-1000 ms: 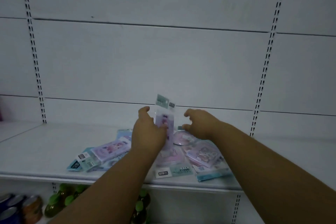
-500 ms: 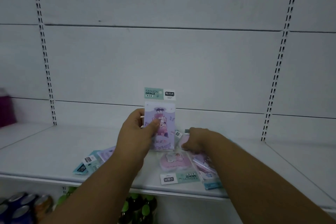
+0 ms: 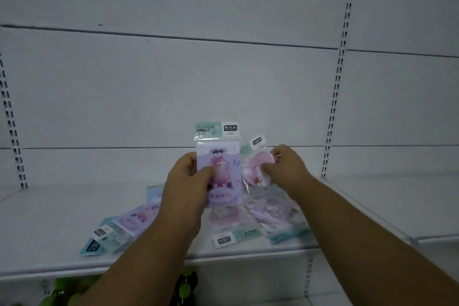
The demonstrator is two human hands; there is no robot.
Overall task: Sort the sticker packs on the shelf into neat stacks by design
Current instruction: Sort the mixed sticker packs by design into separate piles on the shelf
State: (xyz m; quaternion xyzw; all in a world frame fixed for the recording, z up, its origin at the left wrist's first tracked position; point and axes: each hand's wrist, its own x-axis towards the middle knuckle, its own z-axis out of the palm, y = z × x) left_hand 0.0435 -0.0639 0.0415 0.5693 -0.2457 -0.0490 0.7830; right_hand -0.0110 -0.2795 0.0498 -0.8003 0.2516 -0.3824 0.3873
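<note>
While unsorted packs (image 3: 129, 226) litter the shelf (image 3: 49, 226) at lower centre, my left hand (image 3: 186, 186) grips a purple pack (image 3: 219, 169), my right hand (image 3: 285, 166) pinches a pink pack (image 3: 255, 169); no stacks formed yet.

both arms reach forward; left hand (image 3: 185, 182) and right hand (image 3: 285, 167) raised, fingers apparently pinched closed.
</note>
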